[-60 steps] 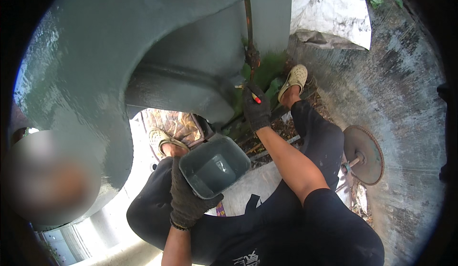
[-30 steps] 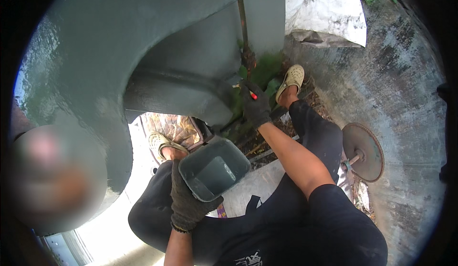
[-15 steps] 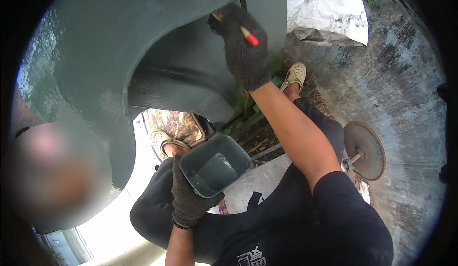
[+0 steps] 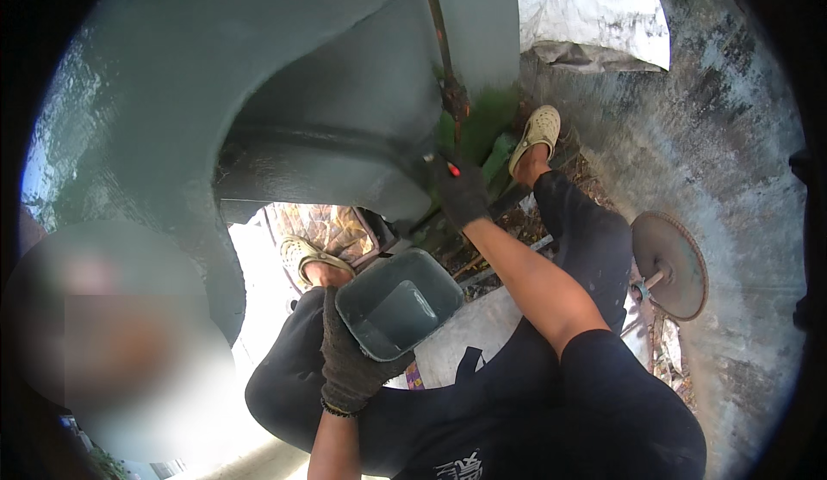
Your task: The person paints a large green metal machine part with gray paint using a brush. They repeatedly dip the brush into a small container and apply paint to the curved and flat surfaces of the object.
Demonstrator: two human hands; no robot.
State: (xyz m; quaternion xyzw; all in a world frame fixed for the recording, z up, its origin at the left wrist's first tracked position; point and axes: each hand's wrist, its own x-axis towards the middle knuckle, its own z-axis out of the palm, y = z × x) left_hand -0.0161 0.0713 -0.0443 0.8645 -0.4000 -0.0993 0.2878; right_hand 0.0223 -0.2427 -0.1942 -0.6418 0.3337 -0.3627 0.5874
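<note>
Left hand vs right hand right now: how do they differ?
Load: the left hand supports a grey open tub; the right hand grips a slim red-tipped tool.
Position: the left hand is close to the lap; the right hand reaches out near the grey curved structure.
Wrist: the left hand has a dark band there; the right hand shows none.
Shared: both wear dark knit gloves.

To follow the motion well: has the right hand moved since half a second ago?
Yes, the right hand has moved downward in the picture, relative to the white sheet.
</note>
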